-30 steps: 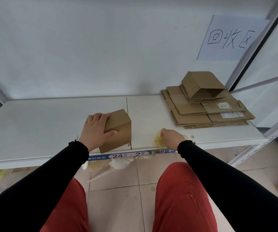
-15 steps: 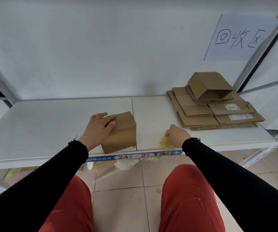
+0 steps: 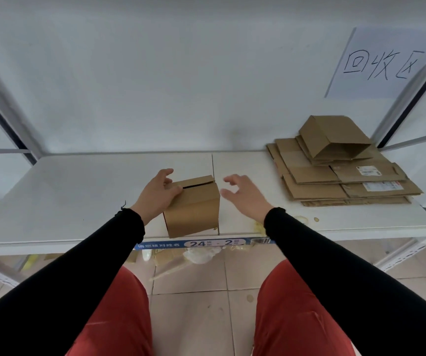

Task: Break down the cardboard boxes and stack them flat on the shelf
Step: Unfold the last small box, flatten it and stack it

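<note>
Your left hand (image 3: 159, 195) grips the upper left side of the small cardboard box (image 3: 194, 208), which stands upright at the front edge of the white shelf (image 3: 78, 191). Your right hand (image 3: 245, 196) hovers just right of the box with fingers spread and relaxed, holding nothing. The stack of flattened boxes (image 3: 345, 181) lies at the shelf's right end, 1 half-collapsed box (image 3: 335, 136) on top.

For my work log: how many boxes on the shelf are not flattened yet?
2: the small box at the front edge under the left hand, and the open box atop the flat stack.
</note>
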The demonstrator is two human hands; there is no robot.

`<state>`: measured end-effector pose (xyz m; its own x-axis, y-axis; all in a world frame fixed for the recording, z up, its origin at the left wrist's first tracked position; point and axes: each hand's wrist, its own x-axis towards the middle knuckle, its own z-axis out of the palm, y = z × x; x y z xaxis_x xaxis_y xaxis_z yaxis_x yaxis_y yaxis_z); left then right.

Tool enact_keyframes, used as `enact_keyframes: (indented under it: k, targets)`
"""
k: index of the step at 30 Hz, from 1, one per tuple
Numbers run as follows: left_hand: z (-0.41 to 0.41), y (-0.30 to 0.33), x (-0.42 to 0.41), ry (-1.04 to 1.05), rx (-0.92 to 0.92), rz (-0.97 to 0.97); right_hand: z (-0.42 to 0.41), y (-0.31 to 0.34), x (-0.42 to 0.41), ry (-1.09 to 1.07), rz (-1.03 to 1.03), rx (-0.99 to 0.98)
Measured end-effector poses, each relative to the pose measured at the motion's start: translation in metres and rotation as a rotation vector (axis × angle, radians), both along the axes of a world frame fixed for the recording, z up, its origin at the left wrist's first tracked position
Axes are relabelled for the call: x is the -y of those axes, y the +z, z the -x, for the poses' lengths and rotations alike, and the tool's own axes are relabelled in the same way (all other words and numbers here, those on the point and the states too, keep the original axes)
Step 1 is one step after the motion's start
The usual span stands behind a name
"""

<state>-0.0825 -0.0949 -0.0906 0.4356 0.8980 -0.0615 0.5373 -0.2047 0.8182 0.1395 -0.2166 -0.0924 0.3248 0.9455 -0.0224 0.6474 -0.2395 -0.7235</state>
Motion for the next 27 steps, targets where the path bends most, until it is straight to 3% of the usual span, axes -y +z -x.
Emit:
enact_keyframes:
  k: [5, 9, 14, 16, 21, 25, 27]
  targets:
    - [0.009, 0.002, -0.008, 0.006, -0.033, -0.063, 0.038, -0.008, -0.013, -0.116, -0.090, -0.477]
    - [0.009, 0.008, -0.014, 0.036, -0.091, -0.174, 0.043, -0.006, -0.006, -0.122, -0.182, -0.631]
    - [0.009, 0.017, -0.022, 0.108, -0.009, -0.001, 0.047, 0.005, -0.002, -0.197, -0.130, -0.910]
    - [0.005, 0.021, -0.020, 0.101, -0.001, 0.051, 0.045, 0.005, -0.003, -0.190, -0.102, -0.869]
    - [-0.007, 0.023, -0.007, -0.003, -0.212, -0.110, 0.036, 0.015, -0.008, -0.012, -0.020, -0.654]
    - [-0.003, 0.027, -0.008, -0.077, -0.296, 0.011, 0.031, 0.030, -0.014, 0.217, 0.088, -0.150]
    - [-0.002, 0.031, -0.010, -0.082, -0.303, 0.055, 0.030, 0.039, -0.018, 0.314, 0.186, -0.015]
